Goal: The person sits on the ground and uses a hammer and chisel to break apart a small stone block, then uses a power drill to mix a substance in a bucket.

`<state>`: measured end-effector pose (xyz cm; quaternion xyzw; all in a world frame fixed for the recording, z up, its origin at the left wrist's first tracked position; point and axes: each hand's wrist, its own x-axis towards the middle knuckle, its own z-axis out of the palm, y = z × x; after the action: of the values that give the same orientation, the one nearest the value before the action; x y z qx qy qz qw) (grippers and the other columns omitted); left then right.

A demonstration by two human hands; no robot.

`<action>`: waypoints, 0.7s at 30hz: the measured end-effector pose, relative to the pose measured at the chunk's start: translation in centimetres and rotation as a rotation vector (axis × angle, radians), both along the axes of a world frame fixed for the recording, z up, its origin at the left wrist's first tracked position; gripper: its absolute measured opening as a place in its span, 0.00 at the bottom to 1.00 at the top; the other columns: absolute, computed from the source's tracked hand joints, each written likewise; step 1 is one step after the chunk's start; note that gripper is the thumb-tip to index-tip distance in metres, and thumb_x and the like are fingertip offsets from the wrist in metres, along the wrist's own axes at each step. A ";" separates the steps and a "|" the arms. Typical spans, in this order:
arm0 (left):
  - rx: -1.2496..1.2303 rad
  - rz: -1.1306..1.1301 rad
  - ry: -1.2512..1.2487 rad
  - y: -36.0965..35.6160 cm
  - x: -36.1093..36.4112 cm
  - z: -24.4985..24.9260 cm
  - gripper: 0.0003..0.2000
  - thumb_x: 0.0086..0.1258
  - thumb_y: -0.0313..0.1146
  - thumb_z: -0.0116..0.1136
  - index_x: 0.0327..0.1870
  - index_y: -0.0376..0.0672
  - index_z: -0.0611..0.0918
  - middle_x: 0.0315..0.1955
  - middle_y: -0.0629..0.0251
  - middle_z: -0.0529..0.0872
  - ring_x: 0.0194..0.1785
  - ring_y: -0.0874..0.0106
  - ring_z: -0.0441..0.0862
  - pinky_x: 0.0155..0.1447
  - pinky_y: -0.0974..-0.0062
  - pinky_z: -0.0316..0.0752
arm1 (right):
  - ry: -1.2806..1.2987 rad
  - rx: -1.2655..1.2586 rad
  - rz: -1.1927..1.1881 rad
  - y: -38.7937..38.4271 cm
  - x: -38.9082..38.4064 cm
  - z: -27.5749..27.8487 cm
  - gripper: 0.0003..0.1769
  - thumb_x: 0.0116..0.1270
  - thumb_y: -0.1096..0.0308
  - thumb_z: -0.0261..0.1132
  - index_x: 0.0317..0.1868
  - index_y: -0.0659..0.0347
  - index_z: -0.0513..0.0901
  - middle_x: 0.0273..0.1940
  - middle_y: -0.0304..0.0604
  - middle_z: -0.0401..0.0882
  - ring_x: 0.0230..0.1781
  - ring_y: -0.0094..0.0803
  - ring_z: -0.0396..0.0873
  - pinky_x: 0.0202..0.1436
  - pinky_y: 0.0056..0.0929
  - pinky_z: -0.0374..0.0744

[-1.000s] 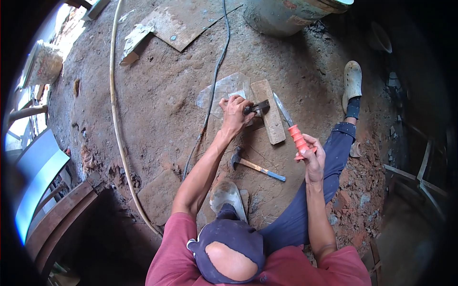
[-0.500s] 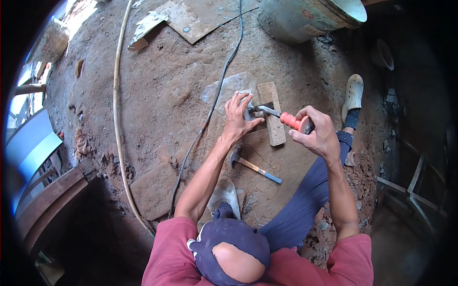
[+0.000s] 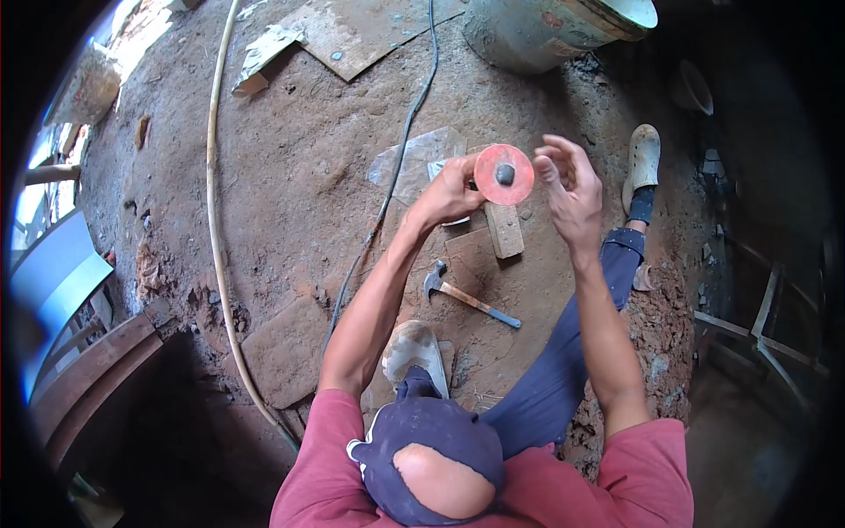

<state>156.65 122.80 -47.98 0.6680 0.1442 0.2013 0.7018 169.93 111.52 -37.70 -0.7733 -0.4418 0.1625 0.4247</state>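
The red-handled tool (image 3: 504, 174) stands roughly upright, its round red guard and dark end facing up. My left hand (image 3: 452, 191) is closed round it below the guard. My right hand (image 3: 574, 187) is just right of the guard, fingers apart, holding nothing. Beneath the tool lies a wooden block (image 3: 504, 231), partly hidden by the guard and my left hand. A clear plastic sheet (image 3: 414, 169) lies left of the block. Nearer my body, a claw hammer (image 3: 468, 299) with a wood and blue handle rests on the ground.
A black cable (image 3: 407, 132) and a long pale hose (image 3: 212, 176) run over the dirt floor. A large bucket (image 3: 519, 40) stands at the top, near a flat board (image 3: 352, 40). A metal frame (image 3: 764, 326) is at the right.
The red-handled tool has gone from slanted to upright and moved left. My left hand has taken hold of it; my right hand has let go and opened.
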 end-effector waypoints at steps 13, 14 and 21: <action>-0.031 0.283 -0.010 3.6 -0.8 -1.9 0.07 0.69 0.31 0.64 0.43 0.39 0.82 0.39 0.67 0.86 0.43 0.76 0.83 0.49 0.73 0.80 | -0.207 -0.128 -0.022 -3.9 0.2 -12.1 0.17 0.64 0.70 0.68 0.53 0.64 0.81 0.43 0.44 0.83 0.39 0.34 0.79 0.47 0.28 0.77; -0.029 0.286 -0.005 3.5 -1.1 -1.8 0.07 0.69 0.31 0.64 0.43 0.39 0.82 0.39 0.67 0.86 0.43 0.76 0.83 0.49 0.73 0.80 | -0.202 -0.126 -0.019 -2.5 0.6 -12.4 0.17 0.64 0.70 0.68 0.53 0.64 0.81 0.43 0.44 0.83 0.39 0.34 0.79 0.47 0.28 0.77; -0.141 0.450 0.061 2.9 -3.5 0.4 0.07 0.69 0.30 0.64 0.40 0.38 0.81 0.38 0.65 0.86 0.45 0.72 0.84 0.50 0.71 0.80 | -0.553 -0.328 0.594 2.6 2.6 -14.2 0.21 0.60 0.71 0.67 0.55 0.59 0.80 0.50 0.44 0.78 0.51 0.40 0.72 0.56 0.38 0.69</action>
<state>153.10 125.71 -47.58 0.5740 0.3243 0.3218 0.6796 172.56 114.10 -51.88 -0.6845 -0.7103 0.1327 0.0968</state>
